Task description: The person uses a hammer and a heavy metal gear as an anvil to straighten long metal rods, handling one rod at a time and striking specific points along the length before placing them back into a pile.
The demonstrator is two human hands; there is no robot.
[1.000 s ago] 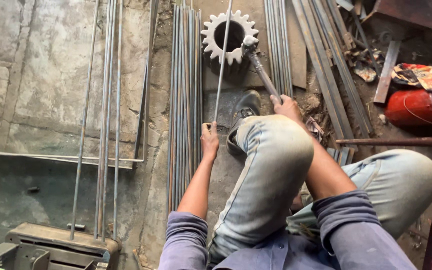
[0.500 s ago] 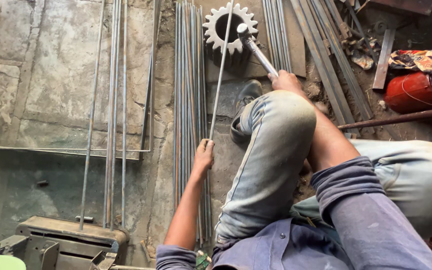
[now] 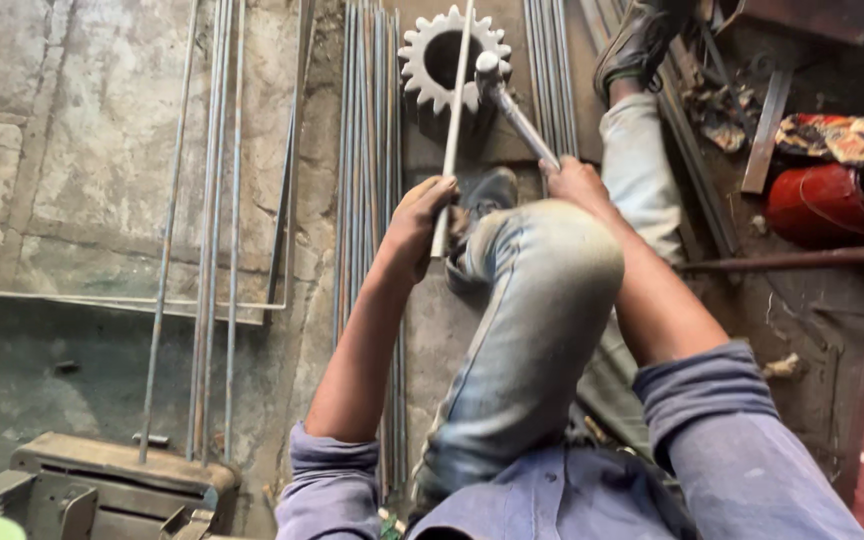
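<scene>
While the left hand (image 3: 420, 222) has slid up the thin steel rod (image 3: 455, 120), fingers wrapped around it, the rod now lies across the toothed gear (image 3: 449, 58) near the floor's far edge. Fist closed on its handle, the right hand (image 3: 574, 182) has brought the hammer (image 3: 508, 102) down beside the rod, suggesting straightening blows under way.

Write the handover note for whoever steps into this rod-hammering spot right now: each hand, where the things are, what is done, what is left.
Left hand: gripping the thin steel rod, which runs up across the toothed gear wheel on the floor.
Right hand: gripping the hammer; its head sits at the rod, over the gear.
Rod bundle lies left of the gear; more rods lie further left.
Done: rod placed on the gear.
Left: whether the rod is straight cannot be told.
</scene>
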